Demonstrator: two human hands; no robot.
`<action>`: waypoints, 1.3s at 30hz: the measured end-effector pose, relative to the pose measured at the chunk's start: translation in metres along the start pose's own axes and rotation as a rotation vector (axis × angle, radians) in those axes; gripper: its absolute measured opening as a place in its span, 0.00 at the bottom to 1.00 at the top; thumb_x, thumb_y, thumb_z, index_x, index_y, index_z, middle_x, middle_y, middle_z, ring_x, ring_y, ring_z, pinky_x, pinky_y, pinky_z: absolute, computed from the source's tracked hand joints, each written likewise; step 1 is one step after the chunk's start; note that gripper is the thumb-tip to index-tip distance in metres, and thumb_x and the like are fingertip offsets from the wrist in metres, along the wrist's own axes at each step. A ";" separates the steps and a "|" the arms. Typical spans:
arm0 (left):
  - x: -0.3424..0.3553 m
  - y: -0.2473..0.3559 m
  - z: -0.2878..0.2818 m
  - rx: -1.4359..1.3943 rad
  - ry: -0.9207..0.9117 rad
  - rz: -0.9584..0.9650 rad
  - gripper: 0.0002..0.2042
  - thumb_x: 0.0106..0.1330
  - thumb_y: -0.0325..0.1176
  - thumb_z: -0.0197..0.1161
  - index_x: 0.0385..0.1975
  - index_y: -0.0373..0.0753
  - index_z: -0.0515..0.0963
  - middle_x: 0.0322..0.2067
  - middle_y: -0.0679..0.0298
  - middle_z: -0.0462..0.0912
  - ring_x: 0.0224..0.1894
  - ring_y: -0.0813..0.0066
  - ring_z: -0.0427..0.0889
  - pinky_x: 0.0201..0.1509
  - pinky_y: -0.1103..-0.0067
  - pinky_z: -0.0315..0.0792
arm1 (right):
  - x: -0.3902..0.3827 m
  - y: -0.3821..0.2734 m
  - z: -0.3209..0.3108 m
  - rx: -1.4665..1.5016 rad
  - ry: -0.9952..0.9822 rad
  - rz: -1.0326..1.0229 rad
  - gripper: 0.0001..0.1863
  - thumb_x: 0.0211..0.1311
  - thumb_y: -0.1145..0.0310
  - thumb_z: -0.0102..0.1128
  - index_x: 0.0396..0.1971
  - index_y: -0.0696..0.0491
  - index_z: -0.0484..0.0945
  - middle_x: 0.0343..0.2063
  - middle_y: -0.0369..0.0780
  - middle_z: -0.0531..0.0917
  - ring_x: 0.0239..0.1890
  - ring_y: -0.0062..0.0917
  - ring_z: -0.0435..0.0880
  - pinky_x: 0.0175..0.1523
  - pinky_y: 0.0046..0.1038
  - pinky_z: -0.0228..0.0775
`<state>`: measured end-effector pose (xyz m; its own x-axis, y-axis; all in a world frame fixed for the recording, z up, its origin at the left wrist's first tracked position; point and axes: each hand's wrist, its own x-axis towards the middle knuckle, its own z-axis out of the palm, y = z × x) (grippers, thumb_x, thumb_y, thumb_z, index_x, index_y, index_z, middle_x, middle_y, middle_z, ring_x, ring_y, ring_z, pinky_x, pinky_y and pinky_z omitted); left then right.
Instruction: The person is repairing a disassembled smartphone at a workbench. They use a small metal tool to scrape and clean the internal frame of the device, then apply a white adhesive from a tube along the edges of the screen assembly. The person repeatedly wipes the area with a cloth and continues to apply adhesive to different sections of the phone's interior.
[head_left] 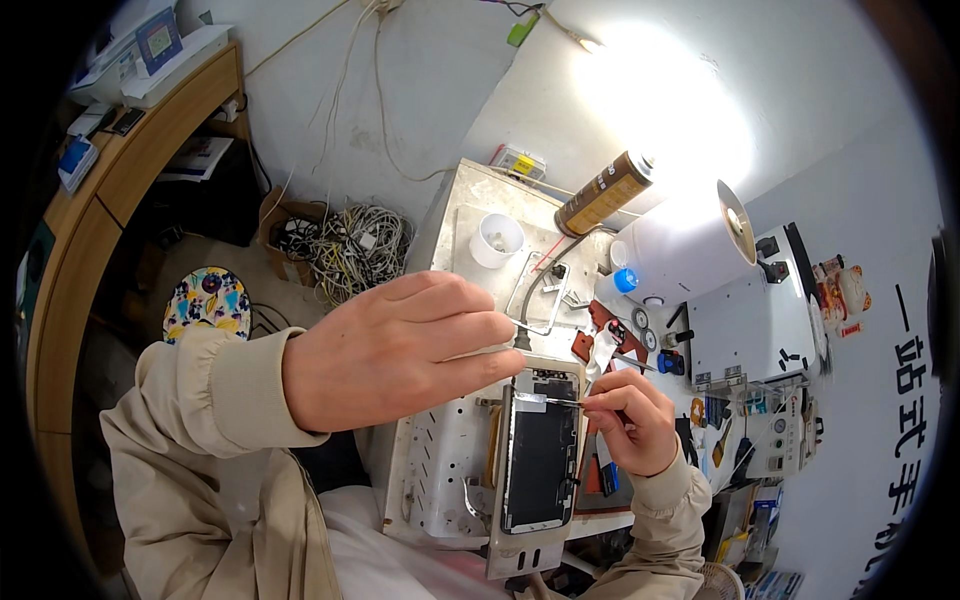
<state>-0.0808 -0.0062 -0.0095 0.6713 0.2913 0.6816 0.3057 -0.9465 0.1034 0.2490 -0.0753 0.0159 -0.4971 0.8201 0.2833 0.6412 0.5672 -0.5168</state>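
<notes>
My left hand (400, 350) hovers over the upper left of a metal work fixture (450, 470), its fingers curled; whatever they hold is hidden behind them. My right hand (630, 420) pinches slim metal tweezers (571, 402) at the upper part of a dark, opened handheld-device panel (538, 465) lying in the fixture. The tweezers' tips are by a silvery strip (530, 402) near the panel's top edge.
A white cup (496, 238), spray can (603, 192), white cylindrical appliance (680, 245) and small tools (640, 330) stand or lie on the bench (462, 190). At left are a wooden desk (75, 270), tangled cables (355, 250) and a patterned round cushion (205, 300).
</notes>
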 end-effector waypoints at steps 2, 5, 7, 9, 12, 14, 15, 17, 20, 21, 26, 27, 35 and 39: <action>0.001 0.000 -0.001 0.008 -0.005 0.005 0.21 0.60 0.28 0.67 0.56 0.44 0.83 0.51 0.68 0.80 0.56 0.70 0.79 0.62 0.73 0.76 | -0.001 0.001 0.001 0.014 0.007 0.004 0.06 0.62 0.83 0.70 0.37 0.58 0.85 0.35 0.43 0.86 0.28 0.28 0.86 0.31 0.26 0.77; 0.002 0.000 -0.002 0.015 -0.012 0.012 0.21 0.60 0.29 0.67 0.56 0.44 0.83 0.51 0.68 0.80 0.56 0.70 0.79 0.62 0.73 0.76 | -0.002 0.002 0.002 0.020 0.017 0.006 0.06 0.62 0.83 0.70 0.37 0.58 0.85 0.35 0.43 0.86 0.27 0.28 0.86 0.31 0.26 0.77; 0.003 0.001 -0.002 0.021 -0.015 0.019 0.21 0.59 0.29 0.67 0.55 0.44 0.83 0.51 0.68 0.80 0.56 0.70 0.79 0.63 0.73 0.76 | -0.003 0.003 0.003 0.021 0.024 0.007 0.06 0.62 0.83 0.71 0.37 0.58 0.85 0.35 0.43 0.86 0.27 0.28 0.86 0.30 0.26 0.77; 0.003 0.000 -0.001 0.028 -0.011 0.024 0.21 0.59 0.29 0.67 0.55 0.44 0.83 0.51 0.68 0.80 0.56 0.70 0.79 0.63 0.73 0.75 | -0.004 0.004 0.004 0.025 0.032 0.008 0.06 0.62 0.82 0.71 0.37 0.58 0.85 0.35 0.42 0.86 0.27 0.28 0.86 0.30 0.26 0.76; 0.005 0.000 -0.003 0.036 -0.021 0.031 0.22 0.58 0.29 0.67 0.55 0.44 0.83 0.51 0.68 0.80 0.56 0.70 0.79 0.63 0.73 0.75 | -0.004 0.003 0.004 0.013 0.028 0.007 0.06 0.62 0.82 0.71 0.37 0.58 0.85 0.35 0.43 0.86 0.27 0.28 0.86 0.30 0.26 0.76; 0.005 0.000 -0.003 0.039 -0.030 0.035 0.22 0.58 0.29 0.67 0.55 0.44 0.83 0.51 0.68 0.80 0.56 0.70 0.79 0.63 0.73 0.75 | -0.003 0.002 0.004 0.014 0.027 0.009 0.06 0.61 0.83 0.71 0.37 0.58 0.85 0.35 0.43 0.86 0.27 0.28 0.86 0.30 0.26 0.76; 0.005 -0.001 -0.003 0.040 -0.033 0.036 0.22 0.57 0.30 0.67 0.55 0.44 0.83 0.51 0.68 0.80 0.56 0.69 0.79 0.62 0.73 0.75 | -0.003 0.002 0.004 0.015 0.027 0.011 0.06 0.61 0.83 0.71 0.37 0.58 0.86 0.35 0.43 0.86 0.27 0.28 0.86 0.30 0.26 0.76; 0.005 -0.003 -0.001 0.029 -0.010 0.040 0.22 0.58 0.30 0.67 0.56 0.44 0.82 0.51 0.68 0.80 0.55 0.69 0.79 0.62 0.73 0.75 | -0.004 0.002 0.004 0.013 0.030 0.017 0.07 0.61 0.83 0.71 0.37 0.58 0.86 0.35 0.43 0.86 0.27 0.29 0.86 0.30 0.26 0.76; 0.003 -0.007 -0.002 0.003 0.047 0.027 0.22 0.59 0.30 0.67 0.56 0.43 0.82 0.52 0.67 0.81 0.55 0.67 0.79 0.60 0.72 0.75 | -0.003 0.002 0.004 0.013 0.022 0.014 0.07 0.61 0.83 0.71 0.38 0.58 0.86 0.35 0.43 0.86 0.27 0.29 0.86 0.30 0.26 0.76; 0.002 -0.008 -0.002 -0.012 0.054 0.014 0.22 0.59 0.30 0.68 0.56 0.43 0.82 0.52 0.66 0.81 0.55 0.67 0.79 0.60 0.72 0.75 | -0.003 0.002 0.003 0.011 0.018 0.015 0.07 0.61 0.83 0.71 0.38 0.58 0.86 0.35 0.43 0.86 0.27 0.29 0.86 0.30 0.26 0.76; -0.005 -0.010 0.004 -0.106 0.071 -0.052 0.25 0.56 0.29 0.73 0.57 0.42 0.82 0.51 0.65 0.81 0.54 0.64 0.79 0.59 0.70 0.74 | -0.004 0.004 0.004 -0.004 0.028 -0.004 0.07 0.61 0.83 0.71 0.38 0.58 0.86 0.36 0.43 0.85 0.28 0.29 0.85 0.31 0.26 0.76; -0.007 -0.010 0.005 -0.122 0.073 -0.064 0.26 0.55 0.28 0.73 0.57 0.42 0.82 0.51 0.65 0.81 0.54 0.64 0.79 0.59 0.70 0.74 | -0.005 0.005 0.005 0.014 0.030 0.012 0.07 0.61 0.83 0.71 0.38 0.58 0.86 0.36 0.42 0.85 0.28 0.28 0.85 0.31 0.26 0.76; -0.021 -0.015 0.018 -0.295 0.142 -0.148 0.31 0.49 0.26 0.78 0.58 0.41 0.81 0.52 0.63 0.82 0.54 0.60 0.79 0.59 0.67 0.74 | -0.007 0.005 0.004 -0.027 0.019 0.000 0.07 0.62 0.82 0.71 0.38 0.58 0.85 0.37 0.43 0.86 0.28 0.27 0.84 0.31 0.26 0.75; -0.025 -0.015 0.021 -0.328 0.143 -0.148 0.31 0.49 0.26 0.78 0.59 0.41 0.81 0.52 0.63 0.82 0.55 0.60 0.80 0.59 0.67 0.74 | -0.009 0.008 0.004 0.029 0.016 0.047 0.06 0.62 0.82 0.70 0.38 0.58 0.86 0.37 0.43 0.86 0.28 0.26 0.84 0.31 0.26 0.75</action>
<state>-0.0884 0.0038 -0.0432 0.5278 0.4281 0.7336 0.1449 -0.8964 0.4188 0.2562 -0.0790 0.0062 -0.4569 0.8473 0.2708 0.6467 0.5254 -0.5530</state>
